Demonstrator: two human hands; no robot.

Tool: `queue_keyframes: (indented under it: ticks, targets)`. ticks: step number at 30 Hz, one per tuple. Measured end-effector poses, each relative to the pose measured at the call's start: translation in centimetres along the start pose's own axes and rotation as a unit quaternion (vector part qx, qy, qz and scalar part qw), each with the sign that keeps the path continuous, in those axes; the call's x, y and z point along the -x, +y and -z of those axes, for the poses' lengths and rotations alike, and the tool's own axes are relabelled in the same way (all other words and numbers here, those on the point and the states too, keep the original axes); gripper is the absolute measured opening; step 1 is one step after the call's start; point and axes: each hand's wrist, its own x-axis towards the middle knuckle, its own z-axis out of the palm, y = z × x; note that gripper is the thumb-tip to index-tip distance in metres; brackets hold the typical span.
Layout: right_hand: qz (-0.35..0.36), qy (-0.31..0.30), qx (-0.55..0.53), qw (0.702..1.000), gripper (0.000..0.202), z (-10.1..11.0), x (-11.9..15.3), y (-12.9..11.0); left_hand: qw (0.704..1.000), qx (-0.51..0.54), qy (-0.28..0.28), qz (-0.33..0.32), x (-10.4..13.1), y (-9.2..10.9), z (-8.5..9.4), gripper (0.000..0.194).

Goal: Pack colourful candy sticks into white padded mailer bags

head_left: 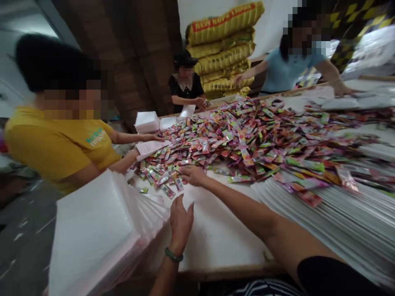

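Observation:
A large heap of small, colourful foil packets (212,135) covers the middle of the table. My right hand (195,176) reaches across to the near left edge of this heap, fingers stretched out over several loose packets. Whether its fingertips touch them I cannot tell. Lower down, my left hand (181,216), with a green bangle (173,255) on the wrist, hovers above the bare white tabletop (212,222). Its thumb stands apart from the fingers and nothing shows in it. Just left of that hand rises a tall stack of white, pink-edged sheets or bags (95,213).
Flat white sleeves (327,222) lie in a long row at right. A person in yellow (64,144) at left handles a white bag (151,149). Two more people work across the table, one in black (185,88), one in light blue (282,68). Yellow sacks (226,53) are piled behind.

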Motion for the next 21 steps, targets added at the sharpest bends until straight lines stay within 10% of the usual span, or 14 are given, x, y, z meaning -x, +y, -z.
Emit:
queue_keyframes:
  ticks: [8, 16, 21]
  targets:
    - [0.104, -0.056, 0.117, 0.986, 0.048, -7.0, -2.2, 0.2, 1.000, -0.015, 0.016, -0.012, 1.2, -3.1, -2.8, 0.054]
    - [0.044, -0.009, 0.135, 0.990, 0.042, -5.1, 5.8, 6.2, 0.985, -0.106, 0.138, -0.015, -6.0, -0.6, 0.5, 0.048]
    - [0.054, -0.039, 0.067, 0.996, 0.053, -3.0, 11.8, 7.2, 0.986, -0.163, 0.000, 0.039, -8.7, 1.0, -1.1, 0.038]
